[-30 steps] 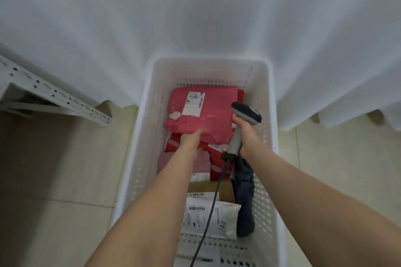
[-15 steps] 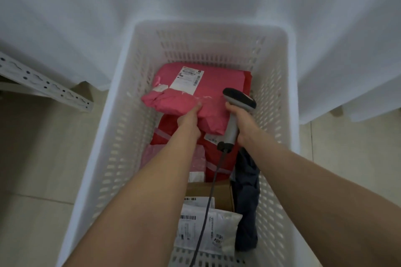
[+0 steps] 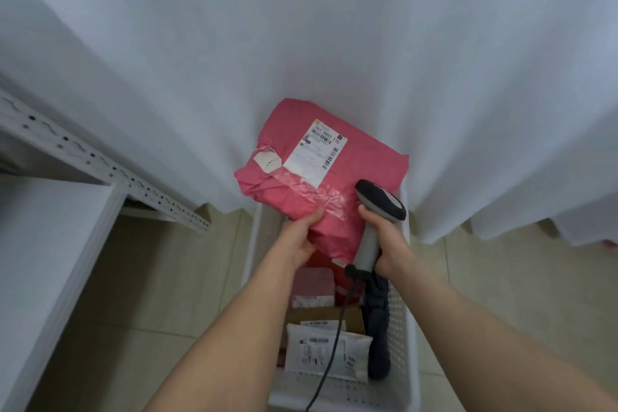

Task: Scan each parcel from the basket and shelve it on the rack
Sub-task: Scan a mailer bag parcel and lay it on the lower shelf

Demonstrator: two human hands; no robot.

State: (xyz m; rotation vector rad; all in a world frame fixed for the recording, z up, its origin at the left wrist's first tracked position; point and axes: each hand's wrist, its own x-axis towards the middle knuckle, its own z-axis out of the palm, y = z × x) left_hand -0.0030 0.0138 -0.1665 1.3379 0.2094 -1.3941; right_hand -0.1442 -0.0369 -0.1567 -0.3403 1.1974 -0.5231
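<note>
Parcel (image 3: 329, 174) in pink wrap is held above the basket (image 3: 403, 328), near edge gripped by the left hand (image 3: 298, 243); the right hand (image 3: 388, 241) curls round the scanner (image 3: 381, 201) handle beside it

- A white curtain (image 3: 301, 27) fills the upper half of your view. It hangs in soft vertical folds from the left edge to the right, and its wavy hem ends just above the floor.
- Below it, a floor (image 3: 501, 294) of large, pale beige tiles with thin grout lines spreads out to your left and right.
- At the far right edge, just under the curtain's hem, you have a small red shape (image 3: 610, 243), too cut off to identify.
</note>
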